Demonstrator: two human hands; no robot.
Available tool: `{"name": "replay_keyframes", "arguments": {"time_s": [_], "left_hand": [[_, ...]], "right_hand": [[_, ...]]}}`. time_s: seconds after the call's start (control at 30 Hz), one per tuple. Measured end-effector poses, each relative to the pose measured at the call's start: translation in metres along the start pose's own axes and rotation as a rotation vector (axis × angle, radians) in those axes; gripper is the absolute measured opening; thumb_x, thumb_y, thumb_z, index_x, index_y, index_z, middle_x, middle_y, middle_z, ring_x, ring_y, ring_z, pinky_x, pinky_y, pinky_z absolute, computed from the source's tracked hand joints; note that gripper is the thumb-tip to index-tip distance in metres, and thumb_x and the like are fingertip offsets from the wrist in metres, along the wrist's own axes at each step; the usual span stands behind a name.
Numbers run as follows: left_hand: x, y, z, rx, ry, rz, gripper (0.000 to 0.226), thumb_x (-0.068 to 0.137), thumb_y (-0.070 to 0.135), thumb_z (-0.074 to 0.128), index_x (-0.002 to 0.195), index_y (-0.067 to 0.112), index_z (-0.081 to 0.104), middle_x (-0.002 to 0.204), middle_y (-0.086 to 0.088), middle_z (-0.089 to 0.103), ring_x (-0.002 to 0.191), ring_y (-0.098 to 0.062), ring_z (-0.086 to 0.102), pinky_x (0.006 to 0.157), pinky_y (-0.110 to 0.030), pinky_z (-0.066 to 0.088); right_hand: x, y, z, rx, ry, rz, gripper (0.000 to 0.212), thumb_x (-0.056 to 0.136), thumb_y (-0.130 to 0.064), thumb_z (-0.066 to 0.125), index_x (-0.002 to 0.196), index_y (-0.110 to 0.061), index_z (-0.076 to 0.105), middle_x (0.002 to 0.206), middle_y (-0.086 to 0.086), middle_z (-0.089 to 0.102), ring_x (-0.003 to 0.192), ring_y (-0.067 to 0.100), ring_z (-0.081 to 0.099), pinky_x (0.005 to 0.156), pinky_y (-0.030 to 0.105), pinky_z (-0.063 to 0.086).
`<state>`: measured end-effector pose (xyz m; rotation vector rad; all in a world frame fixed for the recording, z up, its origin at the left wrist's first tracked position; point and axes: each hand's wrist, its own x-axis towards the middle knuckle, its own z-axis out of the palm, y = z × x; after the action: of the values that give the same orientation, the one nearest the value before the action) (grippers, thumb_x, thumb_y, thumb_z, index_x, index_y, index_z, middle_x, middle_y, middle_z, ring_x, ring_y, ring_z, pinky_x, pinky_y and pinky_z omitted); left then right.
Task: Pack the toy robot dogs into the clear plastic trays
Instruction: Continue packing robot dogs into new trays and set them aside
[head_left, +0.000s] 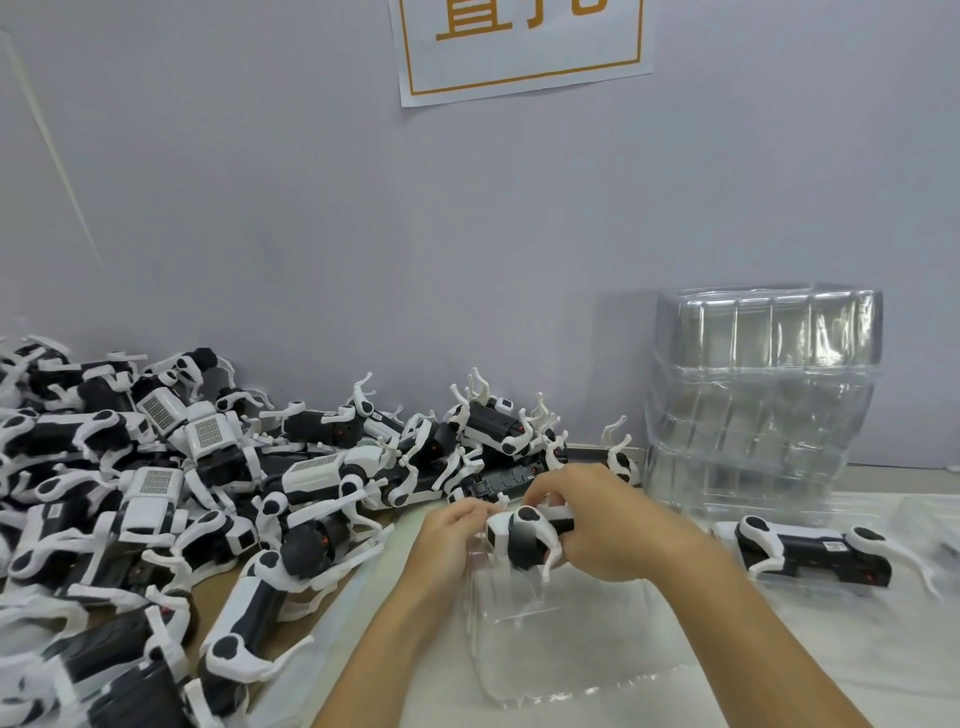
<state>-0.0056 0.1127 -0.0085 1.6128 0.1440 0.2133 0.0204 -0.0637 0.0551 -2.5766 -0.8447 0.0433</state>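
Both hands share one grip on a single toy robot dog (527, 535): my left hand (451, 538) pinches its white head end while my right hand (597, 525) curls its fingers round the black body from above. I hold the dog just over the clear plastic tray (566, 639) that lies on the worktop (831, 675) in front of me, its legs hanging down toward the tray, not yet seated as far as I can judge. Off to my right a packed dog (815, 553) lies on its side, seemingly in another tray (the plastic is too clear for me to trace its edges). A stack of empty trays (763, 405) stands against the wall behind it. On my left the pile of loose dogs (156, 493) is large and tangled, so I judge the job barely begun, with nearly all still to pack.
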Motion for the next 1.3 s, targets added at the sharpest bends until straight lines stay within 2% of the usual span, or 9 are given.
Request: {"name": "replay_keyframes", "arguments": {"time_s": [0.13,0.23,0.37,0.57,0.7,0.93,1.1,1.23,1.3], "left_hand": [[0.000,-0.002,0.001,-0.025,-0.010,-0.010,0.040,0.100,0.007,0.043,0.075,0.015,0.073,0.082,-0.008,0.072,0.073,-0.018,0.064,0.064,-0.027,0.051],[-0.003,-0.004,0.003,-0.041,-0.067,0.007,0.027,0.088,0.034,0.054,0.085,0.015,0.073,0.095,-0.013,0.070,0.085,-0.021,0.064,0.079,-0.038,0.051],[-0.003,-0.008,0.001,-0.024,-0.127,0.027,0.048,0.069,0.053,0.062,0.098,0.017,0.073,0.113,-0.017,0.068,0.103,-0.029,0.064,0.098,-0.049,0.047],[-0.003,-0.008,0.002,0.017,-0.088,0.018,0.034,0.071,0.024,0.063,0.104,0.017,0.071,0.111,-0.015,0.070,0.104,-0.030,0.065,0.097,-0.046,0.048],[-0.001,-0.009,0.002,0.012,-0.073,-0.004,0.030,0.088,-0.009,0.055,0.109,0.009,0.066,0.104,-0.007,0.073,0.098,-0.018,0.069,0.086,-0.032,0.053],[0.000,-0.004,0.001,0.024,-0.079,-0.067,0.032,0.089,-0.011,0.055,0.109,0.011,0.067,0.108,-0.007,0.073,0.107,-0.021,0.067,0.097,-0.039,0.049],[0.007,0.006,-0.002,0.207,-0.102,-0.159,0.045,0.067,-0.003,0.062,0.105,0.019,0.070,0.114,0.000,0.071,0.110,-0.017,0.065,0.103,-0.040,0.049],[0.003,0.009,-0.002,0.217,-0.111,-0.153,0.043,0.079,-0.014,0.057,0.108,0.016,0.068,0.118,-0.005,0.069,0.110,-0.015,0.064,0.104,-0.038,0.049],[-0.001,0.012,-0.002,0.249,-0.111,-0.113,0.040,0.081,-0.010,0.060,0.107,0.020,0.068,0.119,-0.005,0.067,0.110,-0.014,0.063,0.100,-0.035,0.050]], "right_hand": [[0.000,0.004,0.004,0.066,-0.058,-0.006,0.039,0.078,-0.021,0.080,0.101,-0.040,0.054,0.102,-0.014,0.053,0.088,0.006,0.050,0.064,0.019,0.040],[0.000,0.005,0.006,0.071,-0.034,-0.003,0.039,0.076,-0.024,0.082,0.097,-0.040,0.054,0.098,-0.015,0.054,0.088,0.007,0.052,0.064,0.020,0.040],[0.000,0.007,0.007,0.061,-0.008,0.003,0.038,0.076,-0.021,0.082,0.099,-0.039,0.058,0.092,-0.016,0.052,0.086,0.006,0.051,0.062,0.019,0.039],[0.000,0.010,0.015,0.052,0.032,0.006,0.036,0.075,-0.022,0.081,0.104,-0.035,0.062,0.087,-0.015,0.049,0.077,0.007,0.050,0.059,0.020,0.038],[0.000,0.014,0.020,0.084,0.070,-0.011,0.028,0.077,-0.025,0.076,0.101,-0.034,0.064,0.091,-0.011,0.055,0.076,0.005,0.052,0.060,0.019,0.039],[0.002,0.016,0.020,0.089,0.066,-0.019,0.033,0.074,-0.024,0.080,0.104,-0.031,0.067,0.093,-0.012,0.058,0.076,0.001,0.052,0.061,0.017,0.039],[0.002,0.008,0.025,0.010,0.058,-0.009,0.041,0.076,-0.016,0.077,0.110,-0.032,0.063,0.098,-0.011,0.048,0.090,0.010,0.051,0.069,0.022,0.043],[0.002,0.008,0.024,0.008,0.050,0.001,0.040,0.075,-0.012,0.075,0.106,-0.034,0.061,0.098,-0.011,0.052,0.086,0.008,0.051,0.060,0.018,0.038],[0.001,0.008,0.022,0.012,0.040,0.011,0.039,0.075,-0.013,0.076,0.104,-0.034,0.061,0.100,-0.011,0.054,0.087,0.008,0.053,0.064,0.021,0.045]]}}
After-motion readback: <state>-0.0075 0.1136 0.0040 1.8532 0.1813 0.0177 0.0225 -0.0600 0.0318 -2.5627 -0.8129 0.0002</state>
